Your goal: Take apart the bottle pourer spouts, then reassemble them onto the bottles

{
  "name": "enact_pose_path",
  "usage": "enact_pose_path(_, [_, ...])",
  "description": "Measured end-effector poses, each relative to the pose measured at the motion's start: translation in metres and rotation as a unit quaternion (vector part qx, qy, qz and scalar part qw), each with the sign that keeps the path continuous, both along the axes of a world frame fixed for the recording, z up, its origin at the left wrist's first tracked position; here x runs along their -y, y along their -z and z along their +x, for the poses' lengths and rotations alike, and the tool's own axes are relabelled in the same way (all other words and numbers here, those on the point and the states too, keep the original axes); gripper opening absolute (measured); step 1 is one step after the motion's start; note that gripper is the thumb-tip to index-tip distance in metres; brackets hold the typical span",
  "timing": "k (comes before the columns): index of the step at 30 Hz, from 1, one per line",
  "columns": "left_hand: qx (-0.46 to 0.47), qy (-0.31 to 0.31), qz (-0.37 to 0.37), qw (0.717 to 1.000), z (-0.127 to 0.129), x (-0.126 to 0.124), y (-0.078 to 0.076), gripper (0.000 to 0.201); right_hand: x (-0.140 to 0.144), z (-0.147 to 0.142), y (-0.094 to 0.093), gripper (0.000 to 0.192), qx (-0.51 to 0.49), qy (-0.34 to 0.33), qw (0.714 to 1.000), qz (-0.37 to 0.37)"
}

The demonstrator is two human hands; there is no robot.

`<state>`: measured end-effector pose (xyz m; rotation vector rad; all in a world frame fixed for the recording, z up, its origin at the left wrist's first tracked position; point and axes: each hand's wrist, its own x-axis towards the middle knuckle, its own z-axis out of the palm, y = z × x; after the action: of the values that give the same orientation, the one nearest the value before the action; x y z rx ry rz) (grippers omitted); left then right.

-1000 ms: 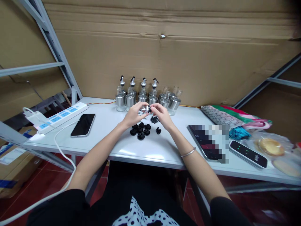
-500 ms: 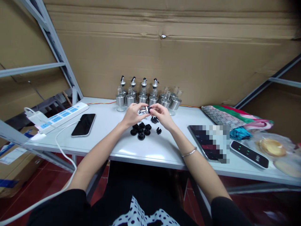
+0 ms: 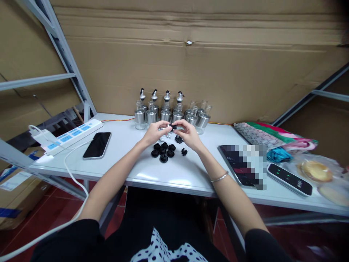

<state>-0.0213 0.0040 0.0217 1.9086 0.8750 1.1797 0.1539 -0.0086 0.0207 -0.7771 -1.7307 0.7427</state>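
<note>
My left hand [image 3: 155, 134] and my right hand [image 3: 188, 135] meet above the table, fingertips pinched on a small bottle pour spout [image 3: 172, 127]. Its black part shows between the fingers, while the rest is mostly covered by them. Just below lie shiny silver pieces [image 3: 163, 137], partly hidden by my left hand. Nearer to me sits a cluster of black round caps [image 3: 164, 158]. Small black parts form two little piles, one by my right fingers [image 3: 179, 139] and one closer to me [image 3: 184, 151].
Several glass bottles with steel sleeves [image 3: 191, 120] stand at the back; some carry pour spouts [image 3: 167, 95]. On the left are a phone [image 3: 97, 145] and a power strip [image 3: 73, 135]. A tablet [image 3: 237, 165], a black-and-white device [image 3: 289, 179] and bagged food [image 3: 316, 171] lie right.
The pour spout has turned between my fingers, so more of its black part shows and less silver. My right fingers have shifted slightly; both arms stay nearly still.
</note>
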Motion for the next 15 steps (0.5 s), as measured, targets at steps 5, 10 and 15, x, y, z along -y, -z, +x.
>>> enact_pose_path(5, [-0.003, -0.024, 0.107, 0.994, 0.0018, 0.0013, -0.0005, 0.033, 0.0020, -0.0009, -0.0022, 0.026, -0.033, 0.009, 0.999, -0.027])
enact_pose_path(10, [-0.040, -0.047, 0.174, 0.983, 0.0020, 0.0046, -0.0004, 0.029, -0.0029, -0.0009, 0.0014, 0.030, -0.023, 0.021, 0.994, -0.101])
enact_pose_path(15, [0.009, -0.012, 0.128, 0.992, 0.0023, 0.0018, 0.0023, 0.034, -0.0045, -0.0014, 0.0031, 0.031, -0.037, 0.016, 0.996, -0.081])
